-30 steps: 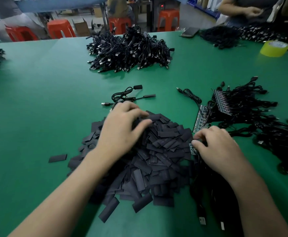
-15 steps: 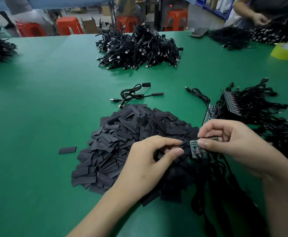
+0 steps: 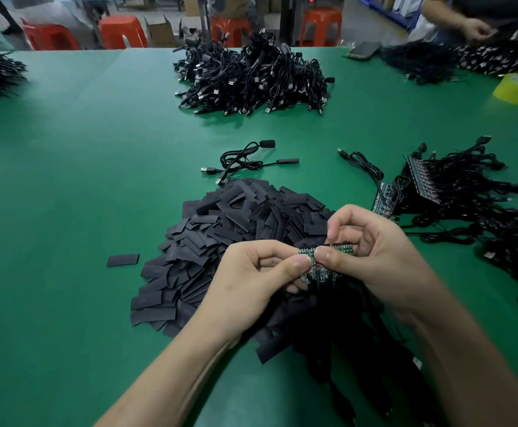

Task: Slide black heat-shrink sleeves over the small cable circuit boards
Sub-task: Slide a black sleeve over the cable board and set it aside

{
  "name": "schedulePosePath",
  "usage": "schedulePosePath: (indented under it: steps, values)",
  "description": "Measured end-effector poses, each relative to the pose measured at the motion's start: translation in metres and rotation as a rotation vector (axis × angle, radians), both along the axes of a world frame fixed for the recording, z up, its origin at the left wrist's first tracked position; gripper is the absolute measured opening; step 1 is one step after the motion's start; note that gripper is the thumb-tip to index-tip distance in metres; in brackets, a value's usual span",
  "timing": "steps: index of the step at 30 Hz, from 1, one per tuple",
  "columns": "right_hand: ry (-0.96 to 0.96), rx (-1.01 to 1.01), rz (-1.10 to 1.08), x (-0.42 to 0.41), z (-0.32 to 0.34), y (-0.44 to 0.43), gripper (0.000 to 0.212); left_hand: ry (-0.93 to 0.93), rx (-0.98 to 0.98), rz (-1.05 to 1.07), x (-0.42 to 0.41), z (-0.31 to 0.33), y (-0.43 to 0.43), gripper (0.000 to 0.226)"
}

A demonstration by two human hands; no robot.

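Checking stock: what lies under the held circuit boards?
Under the circuit boards, pinched by the left hand and right hand, lie heat-shrink sleeves and dark cables; the hands cover the pile's edge.

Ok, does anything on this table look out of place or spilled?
One black heat-shrink sleeve lies alone on the green table, left of the sleeve pile and apart from it. Otherwise nothing stands out: no damage shows.

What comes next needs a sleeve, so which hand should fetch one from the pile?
Probably left. Both hands pinch the boards, but the left hand overlaps the pile; the right hand is farther and can steady them.
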State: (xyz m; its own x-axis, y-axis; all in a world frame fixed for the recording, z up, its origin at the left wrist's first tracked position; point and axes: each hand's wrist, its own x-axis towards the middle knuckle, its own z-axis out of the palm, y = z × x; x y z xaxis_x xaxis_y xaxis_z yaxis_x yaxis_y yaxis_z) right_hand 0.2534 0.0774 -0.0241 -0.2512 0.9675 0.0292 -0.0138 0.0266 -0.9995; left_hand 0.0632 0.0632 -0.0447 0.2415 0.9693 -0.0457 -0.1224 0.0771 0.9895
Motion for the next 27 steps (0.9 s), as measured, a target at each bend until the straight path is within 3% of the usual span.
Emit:
schedulePosePath:
  steps: [17,27]
  values:
    - [0.214,-0.049,0.010,-0.007,-0.007,0.001,0.028,-0.129,-0.107,-0.023,-0.001,-0.001,0.001,0.007]
    - [0.331,-0.237,0.154,0.026,-0.006,0.007,0.032,-0.195,-0.094,-0.034,0.005,0.001,-0.002,0.008]
